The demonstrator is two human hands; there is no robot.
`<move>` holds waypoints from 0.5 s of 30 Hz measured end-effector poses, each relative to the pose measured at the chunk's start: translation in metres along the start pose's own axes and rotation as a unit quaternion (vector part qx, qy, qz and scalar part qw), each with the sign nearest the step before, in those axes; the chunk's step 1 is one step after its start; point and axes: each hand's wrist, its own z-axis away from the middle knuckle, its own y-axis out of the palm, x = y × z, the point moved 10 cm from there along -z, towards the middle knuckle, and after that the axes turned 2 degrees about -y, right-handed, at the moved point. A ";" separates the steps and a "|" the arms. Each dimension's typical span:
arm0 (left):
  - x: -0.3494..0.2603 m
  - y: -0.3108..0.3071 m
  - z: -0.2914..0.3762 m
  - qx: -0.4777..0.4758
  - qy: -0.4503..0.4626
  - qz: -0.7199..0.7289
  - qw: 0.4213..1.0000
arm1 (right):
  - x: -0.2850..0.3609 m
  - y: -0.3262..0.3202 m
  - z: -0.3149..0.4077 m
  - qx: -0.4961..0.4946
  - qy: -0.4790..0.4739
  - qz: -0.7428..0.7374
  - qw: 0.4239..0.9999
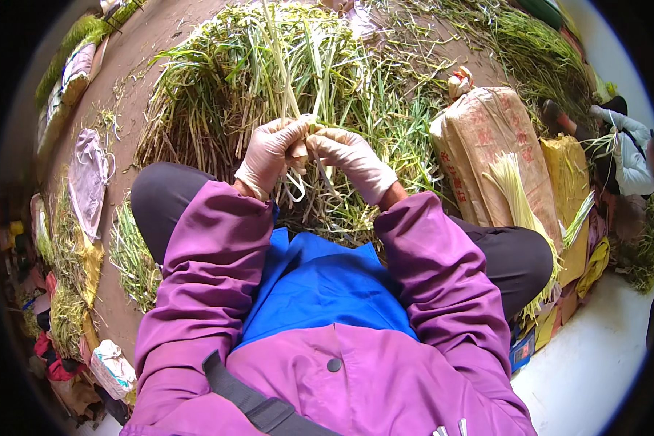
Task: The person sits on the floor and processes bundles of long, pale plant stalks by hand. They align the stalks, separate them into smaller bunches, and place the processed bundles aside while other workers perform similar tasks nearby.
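Both hands wear thin whitish gloves and meet above a heap of cut green stalks (223, 82). My left hand (275, 152) grips several pale plant stems (286, 82) that rise away from me, their lower ends curling below the fingers. Close against it, my right hand (351, 158) pinches the stems between thumb and forefinger, where a thin green blade runs across. How far the stems part inside the fingers is hidden. A bundle of peeled, pale yellow-green stems (517, 191) lies by my right knee, on a stuffed brown sack (493, 141).
A yellow sack (567, 163) stands beyond the brown one, near another person's gloved hand (632, 131) at the far right. To the left lie a pale purple sack (87, 174) and smaller heaps of greens (133, 250). Loose stalks litter the brown floor.
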 end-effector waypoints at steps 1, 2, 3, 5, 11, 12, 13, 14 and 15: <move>0.001 0.000 0.001 -0.006 0.004 -0.001 1.000 | -0.004 -0.003 0.002 -0.043 0.015 -0.036 0.998; 0.001 0.000 0.002 -0.011 0.009 -0.001 1.000 | -0.007 -0.007 0.004 -0.070 0.028 -0.075 0.994; 0.001 0.000 0.003 -0.019 0.011 -0.003 1.000 | -0.013 -0.014 0.007 -0.106 0.043 -0.117 0.987; -0.002 0.002 0.005 -0.014 0.025 0.006 1.000 | -0.011 -0.025 0.009 -0.125 0.015 -0.141 0.982; -0.036 -0.025 0.008 -0.080 0.096 0.072 0.990 | -0.012 -0.095 0.021 -0.242 0.003 0.181 0.953; -0.042 -0.037 0.008 -0.123 0.112 0.077 0.983 | -0.014 -0.110 0.025 -0.259 0.030 0.254 0.931; -0.050 -0.046 0.010 -0.135 0.128 0.068 0.980 | -0.020 -0.130 0.034 -0.292 0.084 0.318 0.898; -0.050 -0.057 0.010 -0.151 0.111 0.092 0.978 | -0.018 -0.142 0.040 -0.288 0.104 0.429 0.850; -0.055 -0.063 0.009 -0.145 0.116 0.110 0.976 | -0.017 -0.158 0.051 -0.296 0.146 0.532 0.780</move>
